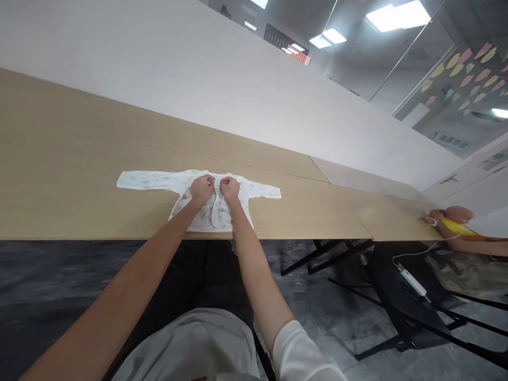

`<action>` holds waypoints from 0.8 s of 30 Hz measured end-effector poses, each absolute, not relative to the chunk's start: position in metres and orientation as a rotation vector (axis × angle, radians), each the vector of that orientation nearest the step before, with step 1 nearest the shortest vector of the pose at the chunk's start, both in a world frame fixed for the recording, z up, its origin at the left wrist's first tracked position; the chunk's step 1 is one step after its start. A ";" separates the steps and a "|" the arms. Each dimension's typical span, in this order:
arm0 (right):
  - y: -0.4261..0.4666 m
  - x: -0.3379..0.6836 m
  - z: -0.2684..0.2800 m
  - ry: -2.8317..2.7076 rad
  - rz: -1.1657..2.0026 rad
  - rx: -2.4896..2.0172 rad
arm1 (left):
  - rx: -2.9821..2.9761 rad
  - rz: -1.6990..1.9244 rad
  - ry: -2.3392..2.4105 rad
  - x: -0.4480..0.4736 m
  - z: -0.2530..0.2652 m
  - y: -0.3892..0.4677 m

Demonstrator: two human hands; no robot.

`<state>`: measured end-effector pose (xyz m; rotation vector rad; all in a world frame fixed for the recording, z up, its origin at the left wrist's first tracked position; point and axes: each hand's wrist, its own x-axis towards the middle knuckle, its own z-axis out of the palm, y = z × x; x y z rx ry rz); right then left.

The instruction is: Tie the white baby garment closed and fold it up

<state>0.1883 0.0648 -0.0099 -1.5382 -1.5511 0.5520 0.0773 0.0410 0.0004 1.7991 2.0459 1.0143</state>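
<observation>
A small white baby shirt (196,211) with a faint print lies spread on the table, its two sleeves stretched out to the sides. Its front opening runs down the middle, and the lower hem lies near the table's front edge. My left hand (202,188) is closed in a pinch on the shirt at the left of the neckline. Just right of the opening, my right hand (230,188) pinches the other front edge near the neck. The two hands are a short way apart. My fingertips partly hide the fabric they grip.
The long wooden table (79,143) runs along a white partition (159,69). At far right another person's arms (476,246) rest by a doll in yellow (456,225). A black chair (405,296) holds a white power strip (413,281) with a cable.
</observation>
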 end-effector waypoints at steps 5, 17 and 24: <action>0.061 0.187 -0.007 -1.685 0.520 -1.569 | 1.911 0.916 1.980 0.069 -0.001 0.037; 0.040 0.202 0.012 -1.785 0.654 -1.464 | 2.163 0.920 1.792 0.067 0.002 0.013; 0.030 0.210 0.005 -1.650 0.803 -1.430 | 2.038 0.974 1.830 0.077 0.003 0.006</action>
